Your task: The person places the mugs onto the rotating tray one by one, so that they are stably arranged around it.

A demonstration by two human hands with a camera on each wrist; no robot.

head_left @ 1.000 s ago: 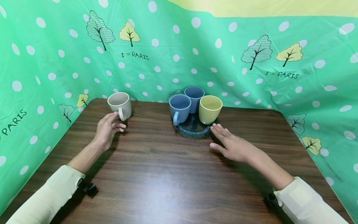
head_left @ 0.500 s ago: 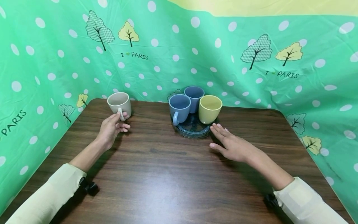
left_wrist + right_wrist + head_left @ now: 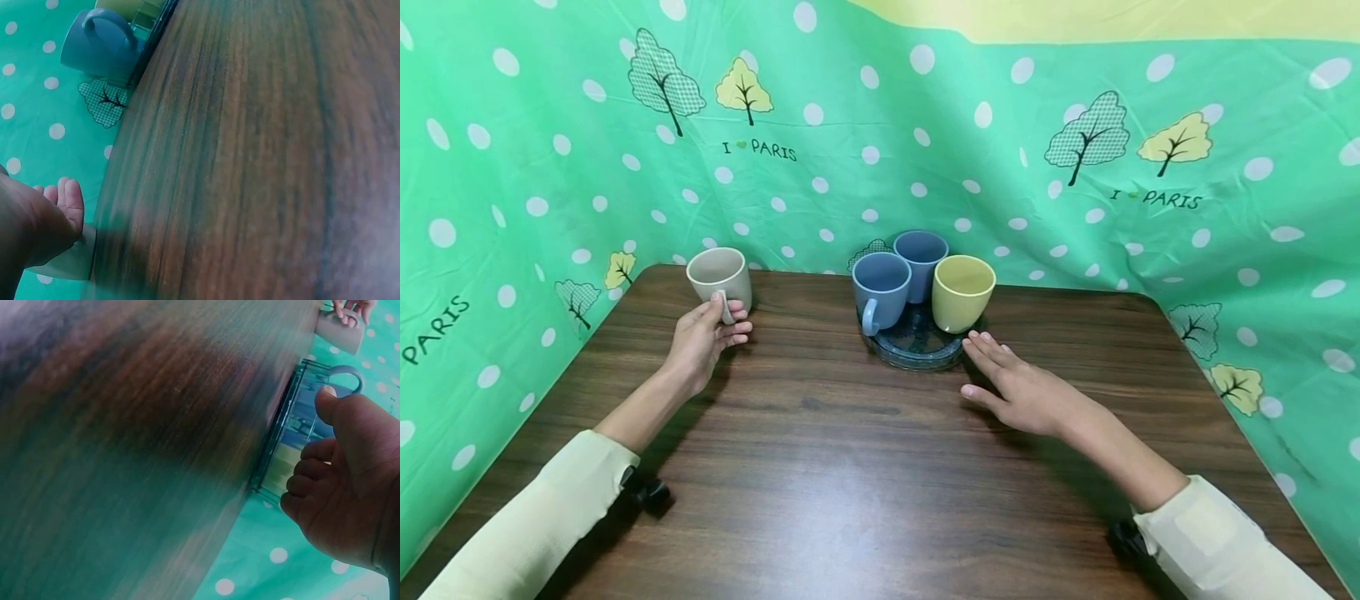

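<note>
A pale grey mug [image 3: 721, 271] stands upright at the back left of the table, its handle turned to the front. My left hand [image 3: 702, 340] grips that handle; in the right wrist view, fingers go through its loop. My right hand [image 3: 1030, 392] lies with straight fingers at the front right edge of a round dark glass tray [image 3: 921, 358]. On this tray stand a blue mug [image 3: 882, 287], a second blue cup [image 3: 921, 250] behind it, and a yellow cup [image 3: 964, 292]. No handle shows on the last two.
The dark wooden table [image 3: 835, 467] reaches back to a green dotted cloth [image 3: 820, 192], which hangs close behind the mugs and along both sides. A stretch of tabletop lies between the grey mug and the tray.
My left hand has moved slightly right and forward, its fingers going from touching the handle to gripping it. The mug, the tray and my right hand have stayed in place.
</note>
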